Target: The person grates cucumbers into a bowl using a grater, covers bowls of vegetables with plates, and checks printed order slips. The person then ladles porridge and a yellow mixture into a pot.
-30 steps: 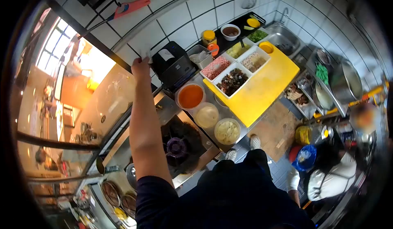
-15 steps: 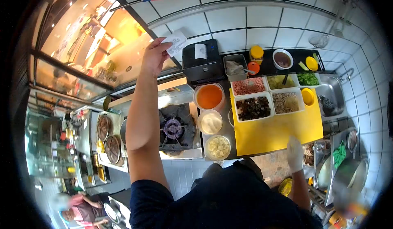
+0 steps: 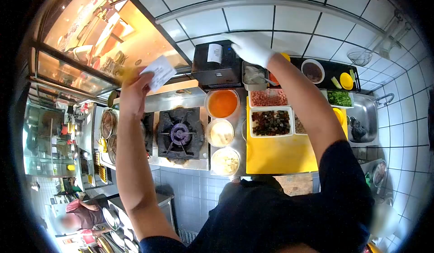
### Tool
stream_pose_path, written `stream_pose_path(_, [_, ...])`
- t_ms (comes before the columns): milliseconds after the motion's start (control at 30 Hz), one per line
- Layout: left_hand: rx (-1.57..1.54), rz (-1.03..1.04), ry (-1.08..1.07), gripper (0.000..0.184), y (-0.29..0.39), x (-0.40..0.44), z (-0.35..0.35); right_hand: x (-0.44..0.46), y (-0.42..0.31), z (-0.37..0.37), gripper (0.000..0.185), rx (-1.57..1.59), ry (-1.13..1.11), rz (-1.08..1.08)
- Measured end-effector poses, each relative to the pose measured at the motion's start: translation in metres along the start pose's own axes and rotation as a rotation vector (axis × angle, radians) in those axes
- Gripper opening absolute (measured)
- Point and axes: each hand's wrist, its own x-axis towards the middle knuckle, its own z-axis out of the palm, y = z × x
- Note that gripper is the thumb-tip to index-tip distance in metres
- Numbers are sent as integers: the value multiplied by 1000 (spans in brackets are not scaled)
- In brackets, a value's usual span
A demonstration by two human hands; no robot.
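Observation:
My left hand (image 3: pixel 134 91), bare, pinches a printed paper slip (image 3: pixel 159 73) in front of the window at the left. Over at the black printer (image 3: pixel 217 74), my right hand (image 3: pixel 248 49) in a white glove reaches past its right side, fingers stretched toward its top. Another slip (image 3: pixel 214 53) lies on the printer's top. Below the gloved hand is a metal container (image 3: pixel 254 74). The tubs of pink diced food (image 3: pixel 269 97) and dark chopped food (image 3: pixel 271 122) stand on the yellow board (image 3: pixel 280 156).
A gas burner (image 3: pixel 180 134) is left of the tubs of orange liquid (image 3: pixel 222 103), pale contents (image 3: pixel 219 132) and pale pieces (image 3: pixel 225 161). A sink (image 3: pixel 364 117) is at the right. Another person (image 3: pixel 81 217) stands at the lower left.
My gloved right hand has come up from beside the yellow board to the printer. My left hand has moved left and down with the slip. The view has shifted.

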Motion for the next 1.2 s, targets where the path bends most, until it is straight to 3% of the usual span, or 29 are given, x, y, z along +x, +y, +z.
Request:
stream_pose_path(100, [-8, -3, -6, 21, -11, -14, -20, 43, -7, 5, 56, -94, -313, 80])
stream_pose_path(233, [-23, -25, 58, 19, -13, -39, -22, 60, -18, 11, 59, -135, -367, -10])
stream_pose_path(300, [-13, -48, 87, 18, -15, -46, -22, 77, 12, 42, 48, 121, -178, -145])
stream_pose_path(367, [-38, -40, 72, 17, -23, -47, -24, 86, 15, 45, 43, 235, -14, 29])
stream_pose_path(400, [-48, -38, 68, 16, -25, -47, -23, 84, 11, 43, 39, 498, 83, 85])
stream_pose_path(500, [-93, -40, 48, 15, -32, -48, -24, 75, -2, 35, 34, 1077, 10, 109])
stream_pose_path(533, [-99, -39, 43, 14, -35, -47, -26, 74, -6, 33, 32, 1109, 21, 201])
stream_pose_path(733, [-140, -36, 46, 15, -42, -45, -23, 73, -7, 28, 33, 1030, 80, 183])
stream_pose_path(933, [-117, -34, 39, 18, -35, -48, -16, 69, -16, 22, 35, 1169, 91, 190])
stream_pose_path(1133, [-77, -47, 26, 15, -38, -43, -15, 60, -12, 15, 33, 1043, 98, 121])
stream_pose_path(1200, [-96, -12, 35, 17, -44, -31, -6, 40, -17, 0, 33, 922, 194, 97])
